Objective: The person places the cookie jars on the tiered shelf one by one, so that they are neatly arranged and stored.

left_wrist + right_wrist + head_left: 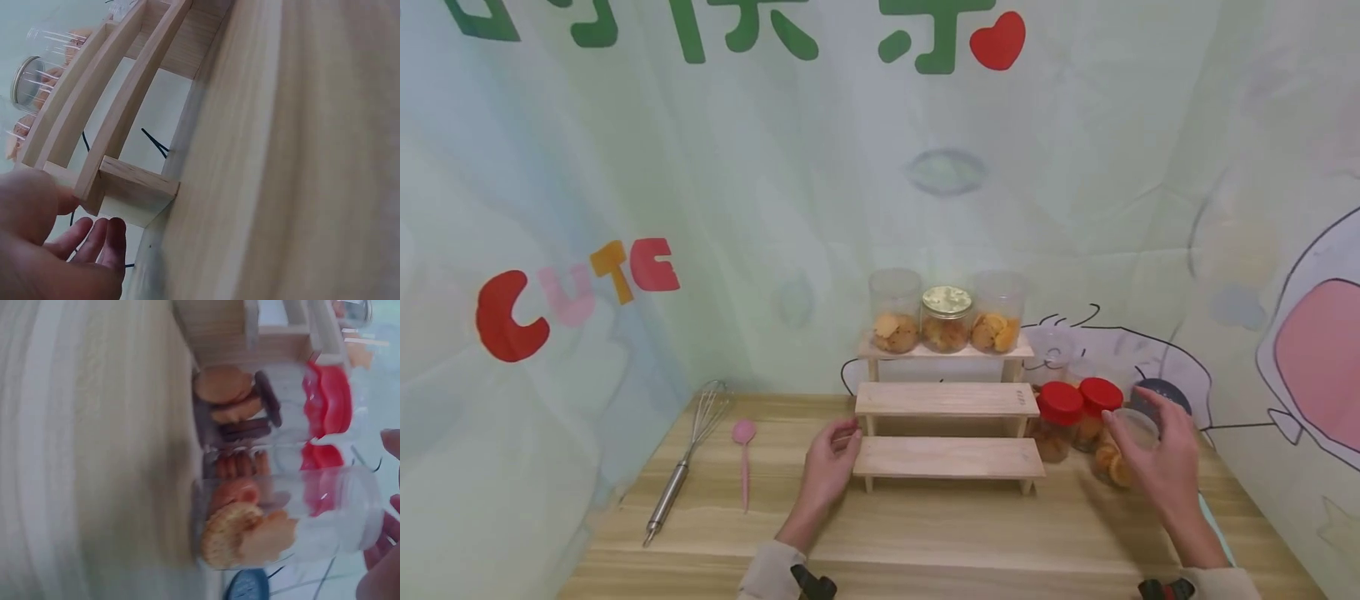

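Observation:
A three-step wooden rack (947, 457) stands on the table. My left hand (831, 462) is at its left end, thumb tip at the lowest shelf's end and the other fingers loosely bent below; firm contact cannot be told. My right hand (1165, 467) is spread beside the mouth of a clear jar (287, 515) of biscuits, thumb and fingers apart, not closed round it. Beside that jar stand two red-lidded jars (1060, 404) of biscuits. On the top shelf are a gold-lidded jar (947, 319) and two clear jars (895, 310) with biscuits.
A whisk (688, 462) and a pink spoon (744, 462) lie on the table (925, 542) at the left. Behind my right hand is a jar with a dark lid (1163, 395). A printed cloth (775, 167) hangs behind.

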`<control>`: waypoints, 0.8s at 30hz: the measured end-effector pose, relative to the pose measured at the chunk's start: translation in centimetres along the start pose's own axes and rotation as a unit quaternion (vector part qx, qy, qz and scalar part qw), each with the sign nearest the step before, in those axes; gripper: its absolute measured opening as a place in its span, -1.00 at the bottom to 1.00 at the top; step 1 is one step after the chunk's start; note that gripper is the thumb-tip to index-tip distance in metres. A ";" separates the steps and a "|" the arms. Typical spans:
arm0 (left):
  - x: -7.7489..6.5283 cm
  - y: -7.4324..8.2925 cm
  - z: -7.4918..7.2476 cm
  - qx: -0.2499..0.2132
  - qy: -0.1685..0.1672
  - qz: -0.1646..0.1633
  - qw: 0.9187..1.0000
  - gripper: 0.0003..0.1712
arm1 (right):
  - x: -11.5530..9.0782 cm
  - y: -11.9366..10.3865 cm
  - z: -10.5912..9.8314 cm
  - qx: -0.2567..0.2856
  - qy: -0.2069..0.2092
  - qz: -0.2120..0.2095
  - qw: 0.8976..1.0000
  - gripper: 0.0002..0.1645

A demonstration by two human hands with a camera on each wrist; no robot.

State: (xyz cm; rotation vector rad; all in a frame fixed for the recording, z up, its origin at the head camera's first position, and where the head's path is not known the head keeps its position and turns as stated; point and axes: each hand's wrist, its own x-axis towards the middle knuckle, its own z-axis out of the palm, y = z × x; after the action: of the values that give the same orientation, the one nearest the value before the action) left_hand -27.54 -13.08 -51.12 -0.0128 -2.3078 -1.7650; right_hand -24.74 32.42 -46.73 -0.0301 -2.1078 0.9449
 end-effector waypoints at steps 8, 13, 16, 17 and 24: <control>-0.9 -0.8 -0.1 0.004 -0.025 -0.016 1.000 -0.60 | -0.3 2.1 -0.1 -0.001 -0.096 0.128 0.987 0.04; -0.9 -0.9 -0.2 0.009 -0.020 -0.014 1.000 -0.60 | -0.4 2.8 0.0 0.007 -0.129 0.160 0.979 0.17; -0.9 -0.9 -0.2 0.006 -0.020 -0.014 1.000 -0.60 | -0.5 3.1 0.1 0.010 -0.143 0.179 0.973 0.22; -0.9 -0.8 -0.2 0.003 -0.021 -0.014 1.000 -0.60 | -0.5 3.2 0.2 0.012 -0.146 0.186 0.971 0.23; -1.1 -0.5 -0.2 0.003 -0.014 -0.016 1.000 -0.63 | -0.5 3.1 -0.1 0.023 -0.135 0.201 0.970 0.14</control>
State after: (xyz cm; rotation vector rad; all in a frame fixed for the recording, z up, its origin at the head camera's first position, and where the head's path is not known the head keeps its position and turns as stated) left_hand -26.55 -13.25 -51.73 -0.0002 -2.3444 -1.7840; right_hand -25.18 34.52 -49.01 -0.3345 -2.3809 1.2964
